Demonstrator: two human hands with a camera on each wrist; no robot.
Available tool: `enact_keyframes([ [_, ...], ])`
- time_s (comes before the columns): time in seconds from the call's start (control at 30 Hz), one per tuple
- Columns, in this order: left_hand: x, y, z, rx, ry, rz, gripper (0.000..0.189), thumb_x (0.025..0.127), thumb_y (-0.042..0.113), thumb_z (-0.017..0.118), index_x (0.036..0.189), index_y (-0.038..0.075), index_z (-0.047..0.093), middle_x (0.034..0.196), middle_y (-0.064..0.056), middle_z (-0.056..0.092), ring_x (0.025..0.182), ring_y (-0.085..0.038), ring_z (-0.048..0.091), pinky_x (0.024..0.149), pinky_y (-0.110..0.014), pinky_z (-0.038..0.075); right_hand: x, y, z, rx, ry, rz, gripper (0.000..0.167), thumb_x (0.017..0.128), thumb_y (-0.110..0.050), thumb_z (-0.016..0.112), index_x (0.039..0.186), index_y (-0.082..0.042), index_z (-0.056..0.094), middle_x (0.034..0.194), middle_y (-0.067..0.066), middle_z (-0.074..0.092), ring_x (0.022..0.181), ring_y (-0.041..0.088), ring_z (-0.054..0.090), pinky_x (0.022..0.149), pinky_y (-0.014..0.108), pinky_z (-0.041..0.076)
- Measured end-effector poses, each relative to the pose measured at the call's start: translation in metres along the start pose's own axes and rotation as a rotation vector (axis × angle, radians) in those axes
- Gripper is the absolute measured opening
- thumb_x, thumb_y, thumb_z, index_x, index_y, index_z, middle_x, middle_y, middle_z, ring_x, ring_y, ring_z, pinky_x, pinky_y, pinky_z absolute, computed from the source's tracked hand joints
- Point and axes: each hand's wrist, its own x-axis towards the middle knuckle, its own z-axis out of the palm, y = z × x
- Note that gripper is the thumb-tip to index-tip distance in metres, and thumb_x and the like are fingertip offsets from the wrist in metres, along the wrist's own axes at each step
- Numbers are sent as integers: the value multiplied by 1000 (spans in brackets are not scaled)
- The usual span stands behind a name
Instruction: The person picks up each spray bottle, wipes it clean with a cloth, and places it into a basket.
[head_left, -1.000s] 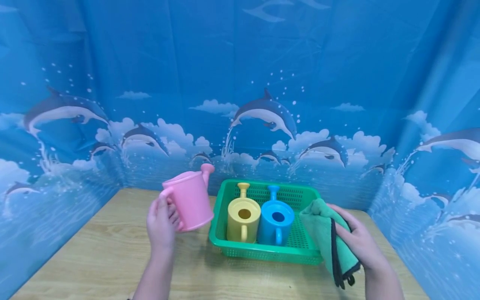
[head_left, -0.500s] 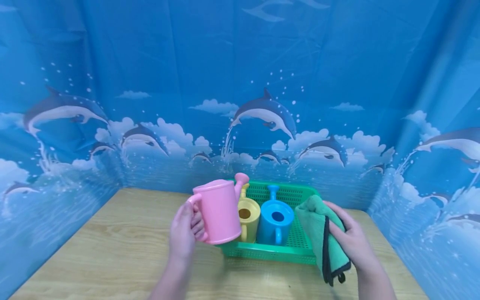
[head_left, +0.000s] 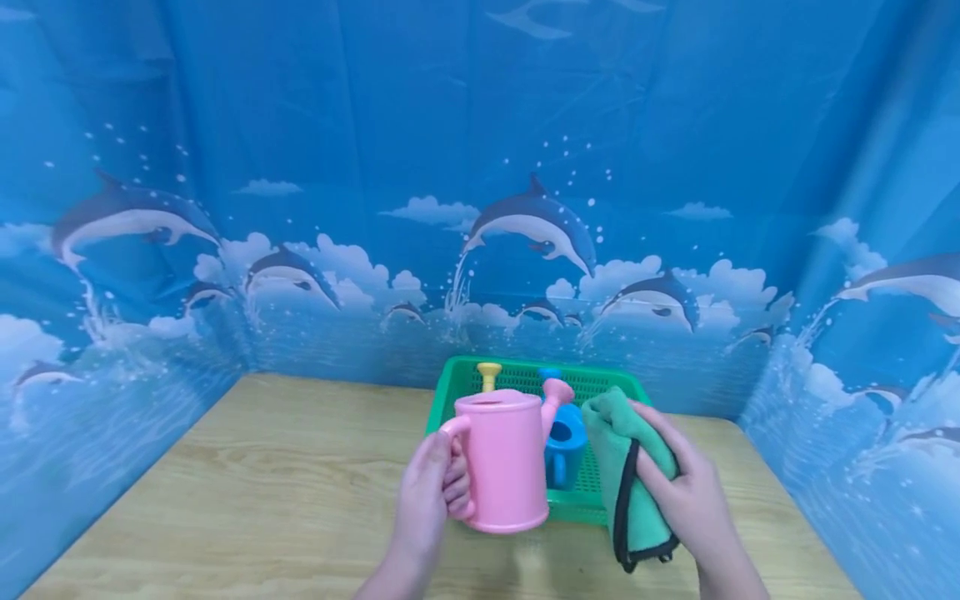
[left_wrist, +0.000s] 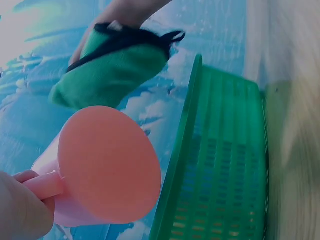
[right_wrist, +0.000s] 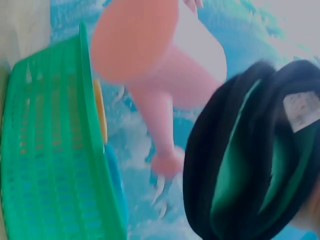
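Note:
My left hand (head_left: 431, 492) grips the handle of a pink watering can (head_left: 504, 467), held upright in the air in front of the basket. Its round base (left_wrist: 110, 165) faces the left wrist camera. My right hand (head_left: 686, 483) holds a folded green cloth (head_left: 626, 475) with black edging, thumb on the near side. The cloth is just right of the can's spout (head_left: 557, 396). In the right wrist view, the cloth's black-edged folds (right_wrist: 250, 160) and a white tag (right_wrist: 302, 110) show.
Behind the can, a green plastic basket (head_left: 450, 385) stands on the wooden table (head_left: 285, 483). It holds a blue watering can (head_left: 566, 437) and a yellow one, mostly hidden except its spout (head_left: 489, 377). A blue dolphin-print curtain (head_left: 375, 167) surrounds the table's back and sides.
My left hand has carried the pink watering can rightward and nearer, from left of the basket to in front of it. My right hand has shifted the cloth slightly left, toward the can.

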Motion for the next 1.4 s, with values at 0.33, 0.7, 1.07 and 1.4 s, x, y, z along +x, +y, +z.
enact_keyframes([
  [0.33, -5, -6, 16, -20, -61, -26, 26, 106, 29, 35, 88, 12, 42, 61, 7, 29, 48, -1, 27, 46, -14, 24, -10, -27, 27, -250, 202, -592, 31, 97, -27, 56, 120, -8, 66, 118, 16, 63, 111, 12, 58, 98, 9, 38],
  [0.7, -5, -5, 25, 42, -80, -64, 28, 104, 33, 40, 94, 8, 40, 64, 3, 32, 51, -3, 30, 48, -14, 27, -12, -37, 41, -482, 203, -695, 42, 102, -43, 41, 119, -16, 68, 121, 20, 60, 100, 35, 61, 82, 45, 49],
  [1.07, 5, 4, 34, 84, -83, 65, 38, 105, 26, 39, 95, -10, 38, 61, 4, 31, 50, -2, 30, 48, -13, 26, -3, -44, 46, -488, 299, -662, 40, 101, -40, 43, 121, -15, 67, 121, 23, 59, 97, 41, 59, 76, 53, 50],
  [1.4, 10, 2, 44, 91, -57, 107, 37, 105, 22, 40, 95, -13, 39, 59, 3, 30, 49, -2, 28, 46, -14, 24, 0, -47, 45, -552, 288, -598, 42, 101, -40, 39, 123, -16, 65, 120, 26, 58, 90, 43, 59, 73, 56, 49],
])
